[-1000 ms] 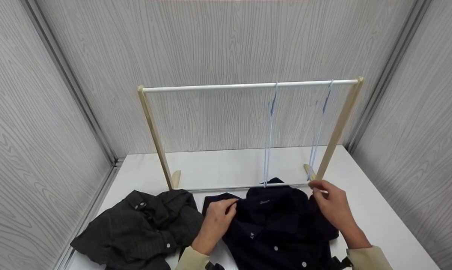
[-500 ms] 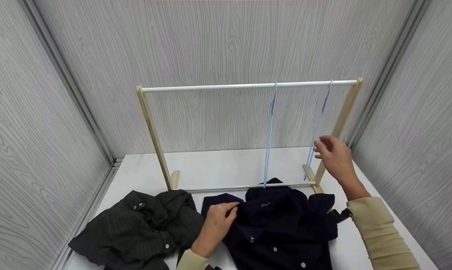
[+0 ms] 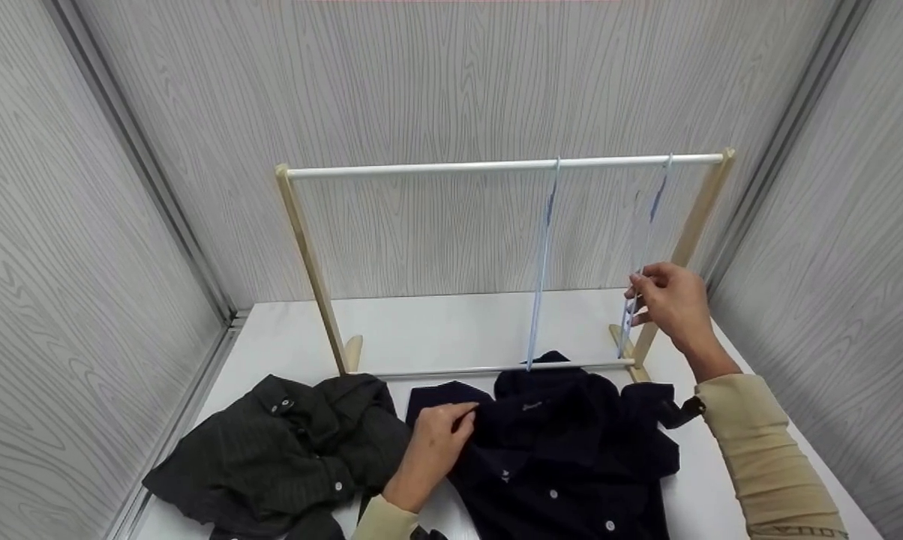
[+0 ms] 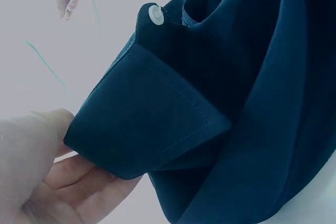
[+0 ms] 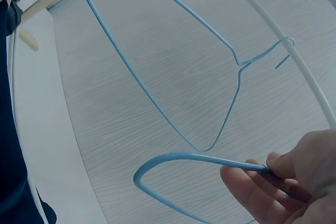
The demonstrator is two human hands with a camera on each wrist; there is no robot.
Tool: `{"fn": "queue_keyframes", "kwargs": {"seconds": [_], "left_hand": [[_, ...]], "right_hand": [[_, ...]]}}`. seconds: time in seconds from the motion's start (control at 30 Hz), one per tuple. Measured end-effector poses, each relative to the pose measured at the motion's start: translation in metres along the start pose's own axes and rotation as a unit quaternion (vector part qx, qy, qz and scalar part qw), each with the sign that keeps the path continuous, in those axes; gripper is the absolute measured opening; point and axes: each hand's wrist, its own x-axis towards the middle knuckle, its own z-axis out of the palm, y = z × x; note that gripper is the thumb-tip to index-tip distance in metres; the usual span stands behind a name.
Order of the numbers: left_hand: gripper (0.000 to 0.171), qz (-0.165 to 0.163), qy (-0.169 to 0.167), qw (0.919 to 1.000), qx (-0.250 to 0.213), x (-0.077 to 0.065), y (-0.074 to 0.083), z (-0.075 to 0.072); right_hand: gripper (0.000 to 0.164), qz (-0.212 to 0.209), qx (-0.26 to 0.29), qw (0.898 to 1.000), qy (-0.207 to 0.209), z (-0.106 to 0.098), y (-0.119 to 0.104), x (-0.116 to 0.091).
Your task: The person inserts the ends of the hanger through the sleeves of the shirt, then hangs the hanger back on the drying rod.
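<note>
Pinching blue hanger (image 5: 184,156), 3 o'clock: your right hand (image 3: 675,301) | gripping navy shirt (image 3: 541,450), 6 o'clock: left hand (image 3: 430,450) | light pinch advisable

Downward head view, wrist closeups, shared hangers (image 5: 178,156)

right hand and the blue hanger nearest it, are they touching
Touching. The right wrist view shows it: the right hand has the blue hanger pinched between thumb and fingers, with no gap.
</note>
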Motion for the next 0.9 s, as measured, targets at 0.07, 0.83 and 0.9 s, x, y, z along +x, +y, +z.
{"fn": "queue_keyframes", "kwargs": {"seconds": [0.07,0.83,0.9], "left_hand": [[0.018,-0.001,-0.004,1.0000,0.001,0.000,0.000,0.000],[0.018,0.003,-0.003,1.0000,0.001,-0.002,-0.002,0.002],[0.018,0.004,-0.002,1.0000,0.001,-0.002,-0.002,0.002]], "right_hand": [[0.029,-0.008,-0.003,1.000,0.003,0.000,0.000,-0.001],[0.018,-0.102,-0.108,0.989,0.017,-0.028,-0.008,-0.030],[0.017,-0.110,-0.120,0.987,0.011,-0.031,-0.008,-0.036]]}}
